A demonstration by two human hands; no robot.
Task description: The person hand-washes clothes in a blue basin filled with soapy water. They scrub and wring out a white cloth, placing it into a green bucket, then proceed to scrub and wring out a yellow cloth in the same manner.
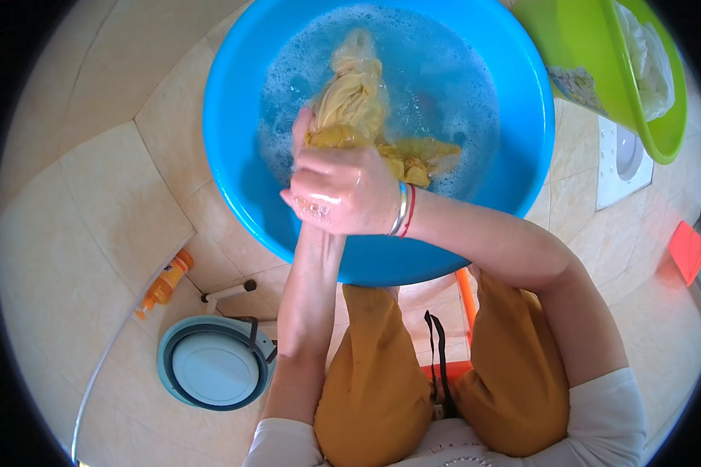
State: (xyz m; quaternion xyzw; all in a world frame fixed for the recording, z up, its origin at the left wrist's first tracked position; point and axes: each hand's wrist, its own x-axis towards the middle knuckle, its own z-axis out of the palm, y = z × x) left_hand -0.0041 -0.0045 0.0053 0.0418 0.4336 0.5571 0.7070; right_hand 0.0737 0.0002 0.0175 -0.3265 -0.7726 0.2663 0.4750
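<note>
A wet yellow cloth point(354, 105) is bunched up over a big blue basin point(234, 156) of sudsy water. Part of it trails in the water to the right of my hands. My left hand point(301, 132) grips the cloth from the left side, and most of that hand is hidden. Across it lies my right hand point(346, 187), its fingers curled closed around the bunched cloth near my left wrist. Suds cling to the right-hand fingers. A silver bangle and a red string point(409, 210) circle my right wrist.
A lime-green bucket point(592, 54) with white material in it tilts at the upper right, near a white floor fixture point(627, 159). At the left lie an orange bottle point(163, 286) and a grey-blue folding basin point(214, 373). An orange stool point(452, 369) shows between my knees.
</note>
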